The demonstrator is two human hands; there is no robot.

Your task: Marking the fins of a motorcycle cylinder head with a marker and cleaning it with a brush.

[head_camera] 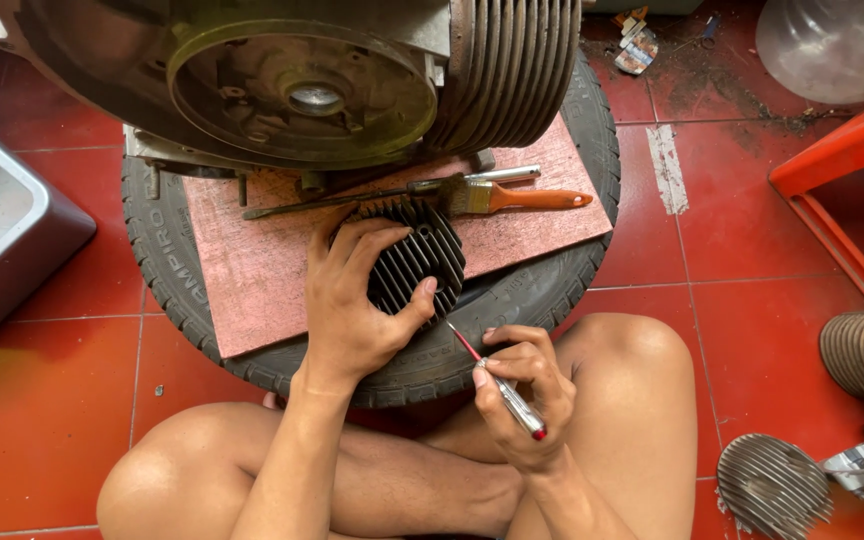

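Observation:
My left hand [352,300] grips a dark finned engine cylinder head [420,252] and tilts it on edge over a reddish board [252,250] that lies on a black tyre [542,290]. A small screwdriver [497,385] with a red shaft and clear handle sits in my right hand [522,400], its tip pointing at the lower edge of the finned head. Behind the head, a large engine block with a round housing and cooling fins [312,80] rests on the board. My crossed bare legs lie in front of the tyre.
A paintbrush with an orange handle [512,198] and a long metal tool [392,192] lie on the board. A grey metal tray [2,230] is at left, an orange frame [852,170] at right, more finned engine parts [782,480] at lower right, on red floor tiles.

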